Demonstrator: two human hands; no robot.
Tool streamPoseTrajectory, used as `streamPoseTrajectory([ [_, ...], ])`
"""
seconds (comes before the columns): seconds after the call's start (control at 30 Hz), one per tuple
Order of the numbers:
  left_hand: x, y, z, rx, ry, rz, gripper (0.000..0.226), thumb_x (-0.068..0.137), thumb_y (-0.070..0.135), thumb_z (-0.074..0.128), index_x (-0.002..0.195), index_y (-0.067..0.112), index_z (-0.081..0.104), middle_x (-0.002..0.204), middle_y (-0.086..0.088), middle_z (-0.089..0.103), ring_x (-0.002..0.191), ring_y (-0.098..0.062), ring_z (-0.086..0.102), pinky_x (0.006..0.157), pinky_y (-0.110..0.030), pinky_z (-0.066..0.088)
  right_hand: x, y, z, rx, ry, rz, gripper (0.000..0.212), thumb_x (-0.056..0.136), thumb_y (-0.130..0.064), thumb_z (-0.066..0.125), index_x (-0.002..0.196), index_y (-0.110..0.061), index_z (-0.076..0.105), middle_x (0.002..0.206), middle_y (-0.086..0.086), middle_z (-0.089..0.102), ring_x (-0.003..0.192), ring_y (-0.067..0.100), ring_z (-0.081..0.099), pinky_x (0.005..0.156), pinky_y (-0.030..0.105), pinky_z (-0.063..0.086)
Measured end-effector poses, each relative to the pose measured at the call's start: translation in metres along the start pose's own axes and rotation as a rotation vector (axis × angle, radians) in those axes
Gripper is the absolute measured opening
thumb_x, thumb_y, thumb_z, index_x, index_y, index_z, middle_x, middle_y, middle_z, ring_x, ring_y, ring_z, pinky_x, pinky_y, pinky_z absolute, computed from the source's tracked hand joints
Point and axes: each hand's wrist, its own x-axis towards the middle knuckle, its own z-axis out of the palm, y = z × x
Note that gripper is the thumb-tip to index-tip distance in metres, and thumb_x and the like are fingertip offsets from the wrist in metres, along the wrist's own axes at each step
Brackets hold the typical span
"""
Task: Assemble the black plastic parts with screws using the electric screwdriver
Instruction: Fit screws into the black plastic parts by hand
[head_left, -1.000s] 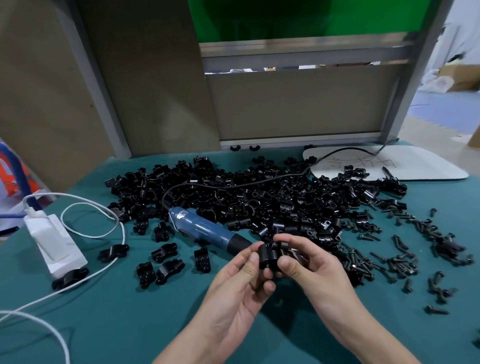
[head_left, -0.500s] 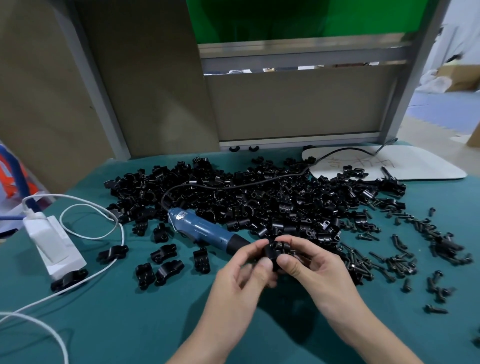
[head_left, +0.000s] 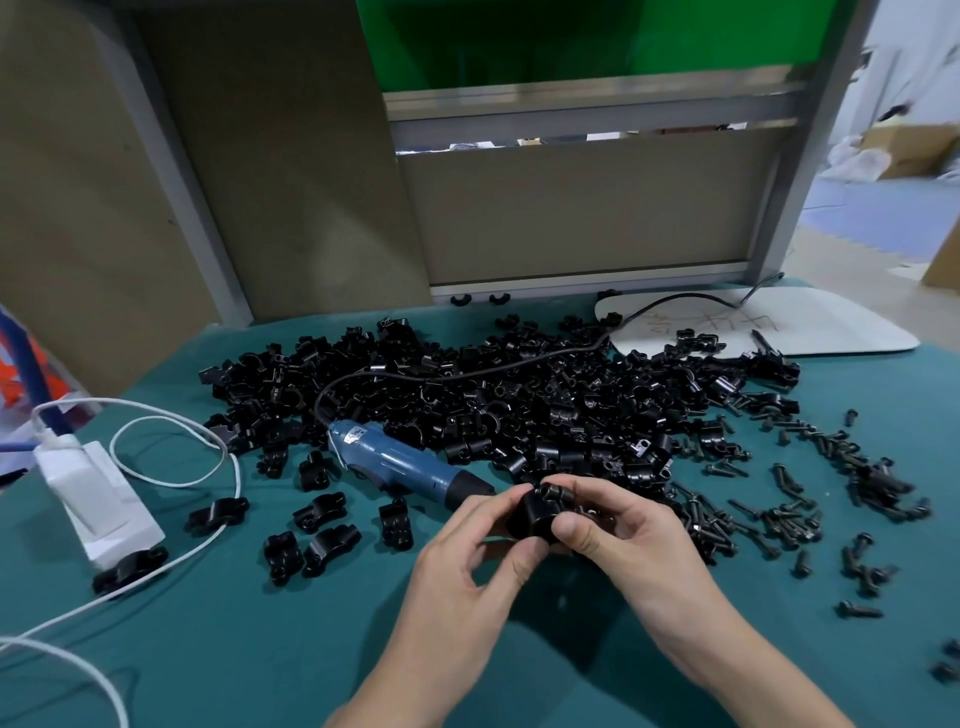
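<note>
Both hands meet just above the green table, near its front middle. My left hand and my right hand together pinch a black plastic part between thumbs and fingers. A blue electric screwdriver lies on the table just left of the hands, its black tip pointing at them. Behind it spreads a big pile of black plastic parts. Loose black screws lie scattered to the right.
Several put-together black pieces lie left of the hands. A white power adapter with white cable sits at the left edge. A white board lies at the back right. Brown panels and a metal frame close the back.
The hands have drawn closer together around the black part and turned it slightly. The screwdriver and the piles have not moved.
</note>
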Motion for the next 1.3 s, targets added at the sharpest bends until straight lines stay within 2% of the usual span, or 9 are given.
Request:
streamPoseTrajectory([
  [0.2,-0.001,-0.002,-0.001,0.05,0.013,0.016,0.034,0.092,0.042,0.066,0.126,0.043,0.064,0.121,0.008,0.065,0.119,-0.018,0.063,0.1,-0.03,0.052,-0.001,-0.002,0.0,0.018,-0.001,0.016,0.034,0.074,-0.036,0.082,0.107,-0.033,0.08,0.11,0.001,0.079,0.1,0.017,0.076,0.085,0.019,0.056],
  [0.37,-0.001,0.001,-0.001,0.066,0.027,0.037,0.032,0.091,0.042,0.068,0.122,0.047,0.065,0.117,0.009,0.067,0.116,-0.016,0.065,0.095,-0.022,0.052,-0.001,-0.003,0.002,0.02,0.002,0.007,0.037,0.072,-0.045,0.084,0.108,-0.036,0.079,0.11,0.001,0.079,0.1,0.018,0.075,0.086,0.021,0.057],
  [0.53,-0.001,0.005,0.001,-0.121,0.087,-0.01,0.032,0.086,0.034,0.076,0.116,0.044,0.071,0.115,0.006,0.073,0.109,-0.013,0.07,0.09,-0.021,0.055,-0.004,-0.001,0.009,0.02,-0.019,-0.03,0.065,0.062,-0.071,0.085,0.12,-0.046,0.072,0.122,-0.008,0.075,0.115,0.011,0.07,0.096,0.019,0.053],
  [0.73,-0.001,0.004,0.008,-0.252,0.113,-0.076,0.034,0.078,0.02,0.074,0.111,0.027,0.073,0.111,0.005,0.076,0.107,-0.014,0.072,0.086,-0.016,0.054,-0.005,0.004,0.022,0.075,0.036,-0.049,0.062,0.063,-0.076,0.081,0.116,-0.043,0.075,0.116,-0.005,0.077,0.111,0.008,0.071,0.092,0.015,0.051],
  [0.83,-0.002,0.003,0.009,-0.236,0.112,-0.058,0.034,0.079,0.019,0.074,0.11,0.03,0.076,0.111,0.004,0.076,0.106,-0.012,0.072,0.086,-0.014,0.053,-0.006,0.004,0.023,0.102,0.043,-0.054,0.051,0.071,-0.07,0.079,0.112,-0.039,0.077,0.115,-0.004,0.077,0.113,0.009,0.07,0.093,0.016,0.051],
  [0.93,-0.002,0.002,0.011,-0.209,0.113,-0.049,0.036,0.079,0.021,0.074,0.112,0.034,0.076,0.115,0.005,0.075,0.109,-0.011,0.07,0.088,-0.014,0.052,-0.007,0.002,0.022,0.089,0.042,-0.067,0.029,0.088,-0.047,0.072,0.112,-0.031,0.078,0.116,-0.001,0.077,0.115,0.013,0.07,0.096,0.02,0.052],
  [1.03,-0.003,0.0,0.012,-0.164,0.119,-0.053,0.04,0.078,0.027,0.074,0.118,0.036,0.072,0.117,0.008,0.074,0.111,-0.01,0.069,0.089,-0.012,0.051,-0.008,0.002,0.021,0.087,0.04,-0.074,0.026,0.093,-0.034,0.068,0.116,-0.023,0.077,0.116,0.0,0.077,0.115,0.014,0.07,0.097,0.02,0.052],
  [1.17,-0.003,0.0,0.011,0.044,0.108,-0.02,0.044,0.083,0.042,0.073,0.122,0.06,0.061,0.116,0.02,0.07,0.109,-0.001,0.067,0.091,-0.012,0.05,-0.006,-0.004,0.014,0.089,0.075,-0.112,0.027,0.093,-0.036,0.068,0.115,-0.024,0.078,0.116,-0.002,0.077,0.114,0.013,0.071,0.095,0.021,0.054],
  [1.3,0.009,0.008,0.018,0.368,0.088,0.008,0.04,0.086,0.059,0.061,0.125,0.059,0.051,0.112,0.024,0.063,0.107,-0.002,0.062,0.087,-0.015,0.048,0.0,-0.019,-0.027,0.326,0.323,-0.155,0.032,0.085,-0.037,0.07,0.11,-0.018,0.079,0.118,0.005,0.077,0.115,0.022,0.071,0.093,0.034,0.06],
])
